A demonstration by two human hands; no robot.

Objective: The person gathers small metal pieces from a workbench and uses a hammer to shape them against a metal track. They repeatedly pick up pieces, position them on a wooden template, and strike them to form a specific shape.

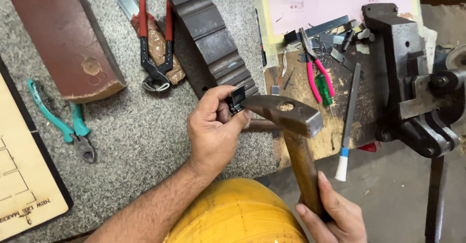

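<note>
The left hand (213, 129) pinches a small dark metal piece (237, 99) between the thumb and the fingers. The piece is partly hidden by the fingers, so its full shape is hard to tell. The narrow end of a hammer (286, 114) touches the piece, or is just beside it. The right hand (337, 214) is closed around the low end of the wooden handle; this hand is cut off by the bottom edge.

Just behind the left hand lies a long ridged metal bar (211, 34), running up and out of the picture. To the left of this hand, on the grey speckled top (141, 136), are red-handled pincers (155, 44) lying on a brown wrapped thing, and further left a dark red block (65, 39) and teal pliers (63, 124). At the far left a pale wooden board (24, 175) with a dark border has lettering burned into it, cut off by the edge.

Behind the right hand a file (350, 112) with a white and blue handle lies on a worn board (335, 97), beside pink pliers (315, 71) and a green screwdriver (324, 90). Small metal scraps lie above them, below a pink sheet (330, 0). To the right stands a dark vise (412, 78). Below the left forearm is a yellow rounded thing (238, 214); I cannot tell what it is.
</note>
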